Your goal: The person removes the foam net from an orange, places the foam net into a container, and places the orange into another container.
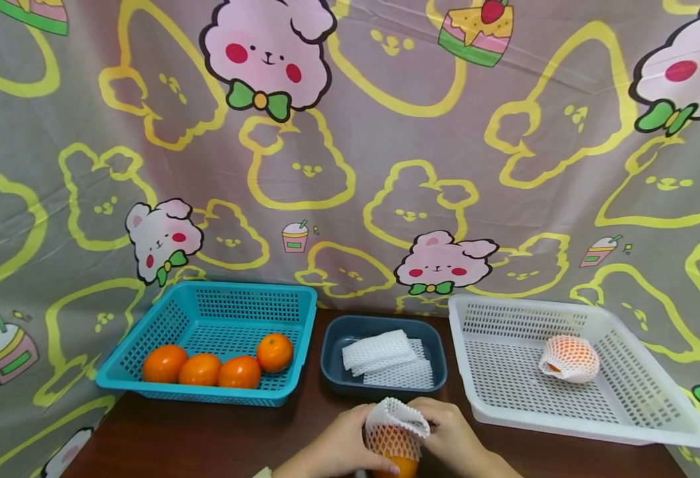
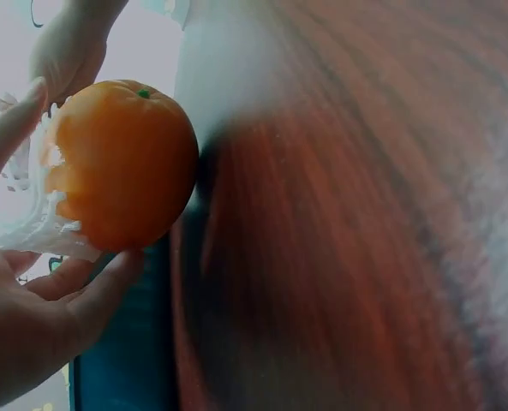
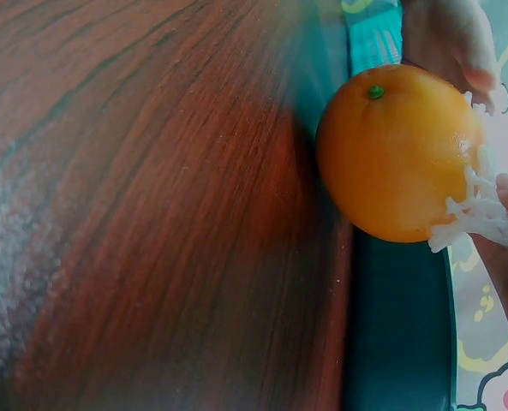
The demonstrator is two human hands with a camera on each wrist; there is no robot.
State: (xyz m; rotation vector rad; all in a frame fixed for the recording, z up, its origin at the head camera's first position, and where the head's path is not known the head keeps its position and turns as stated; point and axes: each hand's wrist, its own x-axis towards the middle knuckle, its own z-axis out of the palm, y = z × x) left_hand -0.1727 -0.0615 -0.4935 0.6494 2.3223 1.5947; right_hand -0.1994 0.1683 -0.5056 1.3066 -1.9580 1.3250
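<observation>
A white foam net sleeve [image 1: 393, 419] covers the upper part of an orange [image 1: 402, 467] at the front middle of the head view. My left hand [image 1: 339, 446] holds the netted orange from the left, thumb across the net. From the right, my right hand [image 1: 453, 439] grips the sleeve near its open top. Both wrist views show the bare lower half of the orange [image 2: 129, 163], its green stem spot visible, poking out of the net's ragged edge [image 3: 475, 210]. Some fingers of both hands are hidden behind the net in the head view.
A blue basket [image 1: 206, 393] with several bare oranges [image 1: 200, 369] stands left. Behind the hands, a dark tray [image 1: 332, 382] bears flat foam nets [image 1: 380, 352]. On the right, a white basket [image 1: 505, 392] contains one netted orange [image 1: 571, 359]. A patterned curtain [image 1: 350, 146] hangs behind.
</observation>
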